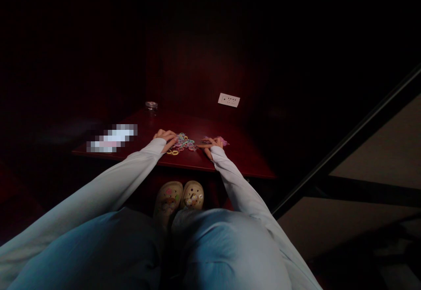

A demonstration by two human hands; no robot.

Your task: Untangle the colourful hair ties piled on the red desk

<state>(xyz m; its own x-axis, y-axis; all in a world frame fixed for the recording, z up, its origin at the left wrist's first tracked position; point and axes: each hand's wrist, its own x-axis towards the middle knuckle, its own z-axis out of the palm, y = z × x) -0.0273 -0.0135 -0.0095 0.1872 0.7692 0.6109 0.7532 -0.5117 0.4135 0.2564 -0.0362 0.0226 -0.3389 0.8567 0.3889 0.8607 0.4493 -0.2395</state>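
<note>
On the dark red desk lies a loose pile of small hair ties (184,142) in yellow, pink, mint and lilac. My left hand (165,135) rests at the pile's left side, fingers apart and bent at its edge; nothing shows in its grasp. To the right of the pile, my right hand (214,143) is low over the desk with fingers apart, one stretched left toward the hair ties. Beside and behind it is a second heap of pink and purple strands or bands (225,141), partly hidden by the hand. Whether the right fingertips touch a tie is too small to tell.
A clear round jar with a lid (151,106) stands at the desk's back left. A blurred-out bright item (113,138) lies on the left. A white socket plate (229,100) is on the back wall. The desk's front edge (194,166) runs above my clogs (193,195).
</note>
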